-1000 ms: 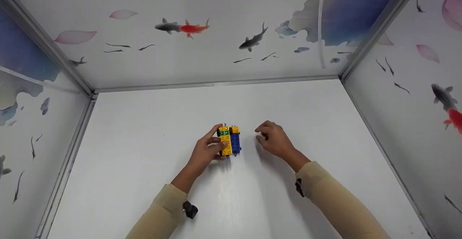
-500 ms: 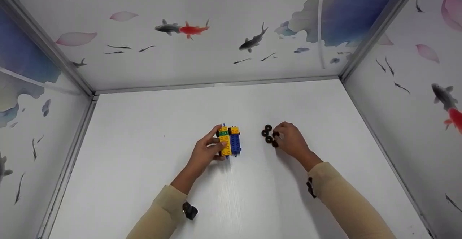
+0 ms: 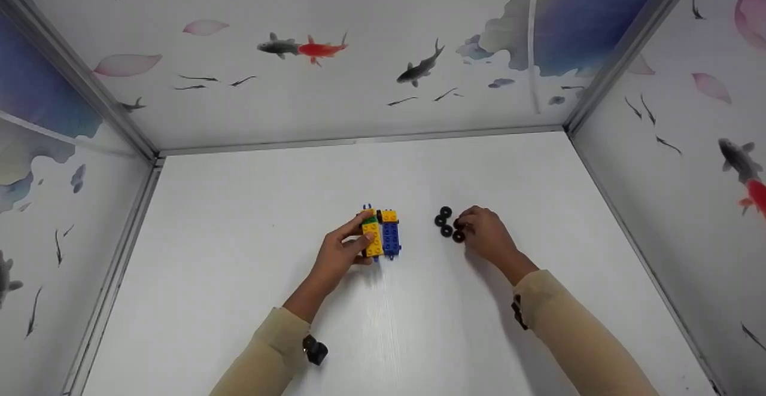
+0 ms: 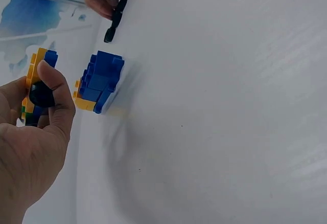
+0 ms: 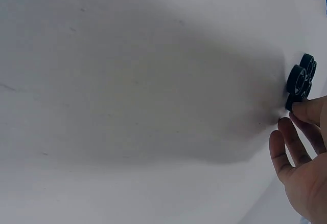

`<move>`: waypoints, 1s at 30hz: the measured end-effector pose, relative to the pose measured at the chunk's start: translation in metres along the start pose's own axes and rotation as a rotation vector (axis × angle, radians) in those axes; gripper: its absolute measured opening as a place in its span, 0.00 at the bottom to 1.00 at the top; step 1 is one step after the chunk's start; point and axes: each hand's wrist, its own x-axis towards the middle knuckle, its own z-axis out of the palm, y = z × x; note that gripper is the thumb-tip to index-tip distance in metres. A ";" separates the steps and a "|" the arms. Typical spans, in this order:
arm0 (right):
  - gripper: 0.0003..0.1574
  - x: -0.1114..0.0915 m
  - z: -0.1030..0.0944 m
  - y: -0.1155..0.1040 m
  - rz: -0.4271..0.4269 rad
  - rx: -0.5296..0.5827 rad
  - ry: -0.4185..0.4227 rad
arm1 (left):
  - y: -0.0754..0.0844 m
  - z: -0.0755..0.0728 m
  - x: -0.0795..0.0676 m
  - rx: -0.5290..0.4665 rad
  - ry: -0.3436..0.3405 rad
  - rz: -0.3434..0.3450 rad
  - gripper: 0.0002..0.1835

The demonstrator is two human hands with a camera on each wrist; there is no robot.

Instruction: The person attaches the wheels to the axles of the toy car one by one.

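My left hand (image 3: 338,249) grips a toy car of yellow, green and blue building bricks (image 3: 372,245), tilted and off the table. In the left wrist view a black wheel (image 4: 42,96) shows on its side between the fingers. Just right of it a second brick car, blue with a yellow end (image 3: 390,239), lies on the table, apart from the hand. Farther right, loose black wheels (image 3: 446,230) form a small cluster. At the cluster's near right side my right hand (image 3: 491,235) pinches one black wheel (image 5: 293,101) between thumb and forefinger; fingertips partly cover it.
The white tabletop (image 3: 251,312) extends around both hands. White panels (image 3: 359,103) printed with fish and petals enclose it at the back and both sides, joined by grey metal edging.
My right hand has moved right, uncovering the black wheels, and its fingers now pinch one at the cluster's edge. My left hand has tipped the yellow brick car slightly.
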 end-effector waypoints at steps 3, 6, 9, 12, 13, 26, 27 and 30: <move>0.15 -0.001 0.000 0.001 0.003 -0.012 -0.007 | 0.000 0.000 0.000 -0.001 0.002 0.011 0.28; 0.13 -0.002 -0.001 0.001 0.008 -0.025 -0.012 | -0.001 0.000 0.000 -0.001 0.010 0.008 0.27; 0.11 -0.003 -0.002 0.001 0.026 -0.022 -0.011 | -0.001 0.000 0.001 -0.005 0.015 0.005 0.28; 0.09 -0.004 -0.001 0.002 0.040 -0.009 0.001 | -0.001 0.000 0.001 -0.009 0.016 0.004 0.30; 0.09 -0.005 -0.001 0.002 0.047 0.003 0.005 | -0.001 0.000 0.001 -0.010 0.015 0.005 0.31; 0.20 -0.006 -0.004 0.000 0.051 0.138 0.052 | 0.000 0.001 0.002 -0.036 0.003 -0.007 0.33; 0.20 -0.006 -0.003 -0.001 0.043 0.152 0.054 | 0.000 0.001 0.002 -0.036 0.002 -0.005 0.33; 0.21 -0.006 -0.002 -0.005 0.035 0.205 0.053 | -0.001 0.001 0.003 -0.038 0.003 -0.007 0.33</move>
